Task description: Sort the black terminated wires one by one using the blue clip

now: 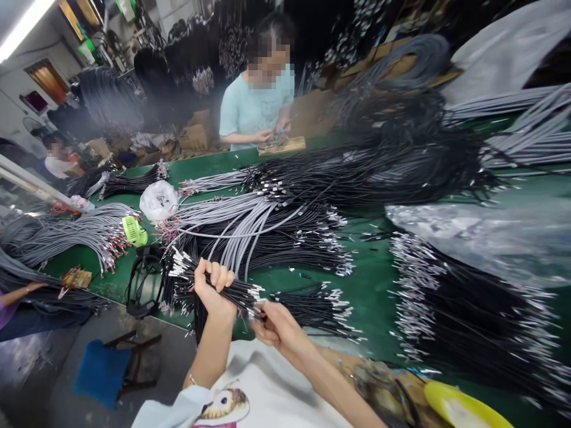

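My left hand (pixel 215 289) is wrapped round a bundle of black cables (pixel 238 292) with pale, stripped-looking ends on both sides of the fist. Close beside it, my right hand (pixel 277 328) pinches at the bundle's right-hand tips; its fingertips partly hide what they grip, which looks like cable ends. Under and behind the hands lie more black cables (pixel 285 252) and a fan of grey cables (pixel 227 223). To the right of my right hand rests a smaller pile of black cables (pixel 319 309) with white tips.
A large black cable stack (pixel 473 321) lies at right beside clear plastic sheeting (pixel 486 238). A yellow dish (pixel 464 404) sits near front right. Left are a green fan (pixel 134 230), a white bag (pixel 159 201) and a blue chair (pixel 102 371). A co-worker (pixel 256 107) sits opposite.
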`<move>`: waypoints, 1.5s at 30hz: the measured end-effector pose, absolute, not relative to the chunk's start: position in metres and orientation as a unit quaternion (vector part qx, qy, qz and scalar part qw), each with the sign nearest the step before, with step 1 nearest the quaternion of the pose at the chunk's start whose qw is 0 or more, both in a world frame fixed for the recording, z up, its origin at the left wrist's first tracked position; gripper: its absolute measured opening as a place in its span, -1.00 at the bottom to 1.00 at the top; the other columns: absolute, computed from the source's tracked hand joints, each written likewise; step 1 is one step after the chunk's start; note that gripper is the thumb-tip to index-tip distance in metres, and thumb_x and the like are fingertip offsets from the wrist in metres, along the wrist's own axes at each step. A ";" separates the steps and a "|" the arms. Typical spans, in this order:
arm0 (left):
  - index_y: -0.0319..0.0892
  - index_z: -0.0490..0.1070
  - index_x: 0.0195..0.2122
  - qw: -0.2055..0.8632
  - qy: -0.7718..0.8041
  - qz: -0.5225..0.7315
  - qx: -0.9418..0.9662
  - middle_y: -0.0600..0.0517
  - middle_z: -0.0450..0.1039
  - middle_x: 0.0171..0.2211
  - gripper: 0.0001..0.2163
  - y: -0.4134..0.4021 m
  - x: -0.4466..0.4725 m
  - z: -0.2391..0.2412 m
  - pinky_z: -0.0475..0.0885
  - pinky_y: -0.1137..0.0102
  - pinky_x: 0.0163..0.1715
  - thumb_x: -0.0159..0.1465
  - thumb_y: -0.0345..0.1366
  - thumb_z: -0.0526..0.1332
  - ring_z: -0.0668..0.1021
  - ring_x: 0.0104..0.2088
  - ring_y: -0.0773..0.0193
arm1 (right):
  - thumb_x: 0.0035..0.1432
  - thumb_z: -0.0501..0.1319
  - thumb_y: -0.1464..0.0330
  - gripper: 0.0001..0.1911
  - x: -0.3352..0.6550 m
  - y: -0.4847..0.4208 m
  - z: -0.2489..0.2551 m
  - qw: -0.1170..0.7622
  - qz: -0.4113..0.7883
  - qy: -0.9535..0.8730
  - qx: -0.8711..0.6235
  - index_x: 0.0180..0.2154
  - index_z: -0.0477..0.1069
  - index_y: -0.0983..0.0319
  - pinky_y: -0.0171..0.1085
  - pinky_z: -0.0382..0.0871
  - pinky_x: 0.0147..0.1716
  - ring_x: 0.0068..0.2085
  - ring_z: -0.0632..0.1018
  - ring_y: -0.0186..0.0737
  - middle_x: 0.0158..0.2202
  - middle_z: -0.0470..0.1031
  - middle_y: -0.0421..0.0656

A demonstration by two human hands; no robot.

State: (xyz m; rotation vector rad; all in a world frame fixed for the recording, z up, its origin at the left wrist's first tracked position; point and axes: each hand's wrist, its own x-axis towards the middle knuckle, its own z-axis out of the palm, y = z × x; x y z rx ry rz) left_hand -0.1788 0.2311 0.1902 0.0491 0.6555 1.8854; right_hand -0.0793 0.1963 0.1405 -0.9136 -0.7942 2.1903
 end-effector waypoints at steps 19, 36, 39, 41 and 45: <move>-0.18 0.03 -0.67 0.523 0.294 0.797 -0.068 0.27 -0.22 -0.79 -0.64 0.239 -0.214 0.190 -0.07 0.60 -0.79 0.30 -0.30 -0.08 -0.07 -0.83 0.56 | -0.19 0.25 -0.04 -0.45 -0.064 0.181 0.132 0.325 0.770 -0.392 -0.383 -0.74 0.07 0.22 -0.35 -0.19 -0.66 -0.67 -0.01 -0.49 -0.76 -0.03 -0.37; -0.20 0.15 -0.56 0.561 0.291 0.774 -0.029 0.23 0.01 -0.71 -0.88 0.225 -0.184 0.189 0.14 0.56 -0.64 0.05 -0.44 0.13 0.15 -0.73 0.54 | -0.25 0.29 -0.04 -0.49 -0.089 0.200 0.137 0.356 0.791 -0.335 -0.368 -0.61 0.21 0.25 -0.36 -0.20 -0.66 -0.66 0.01 -0.52 -0.72 0.12 -0.36; -0.22 0.17 -0.57 0.566 0.285 0.772 -0.058 0.21 0.04 -0.70 -0.87 0.225 -0.184 0.187 0.15 0.56 -0.63 0.10 -0.44 0.08 0.16 -0.72 0.54 | -0.29 0.33 -0.01 -0.50 -0.091 0.198 0.137 0.367 0.774 -0.341 -0.387 -0.61 0.20 0.24 -0.36 -0.20 -0.66 -0.65 0.01 -0.51 -0.73 0.04 -0.40; -0.23 0.16 -0.58 0.574 0.275 0.767 -0.083 0.21 0.03 -0.71 -0.85 0.225 -0.184 0.185 0.15 0.56 -0.63 0.13 -0.43 0.06 0.15 -0.72 0.54 | -0.33 0.34 -0.02 -0.49 -0.091 0.196 0.136 0.372 0.765 -0.346 -0.396 -0.59 0.22 0.25 -0.36 -0.19 -0.66 -0.65 0.00 -0.51 -0.73 -0.01 -0.41; -0.22 0.14 -0.60 0.570 0.269 0.769 -0.109 0.21 0.02 -0.71 -0.83 0.228 -0.184 0.183 0.14 0.56 -0.63 0.14 -0.43 0.04 0.15 -0.72 0.54 | -0.29 0.29 -0.05 -0.49 -0.091 0.195 0.133 0.383 0.745 -0.360 -0.411 -0.61 0.19 0.23 -0.37 -0.17 -0.66 -0.65 0.00 -0.50 -0.72 -0.01 -0.39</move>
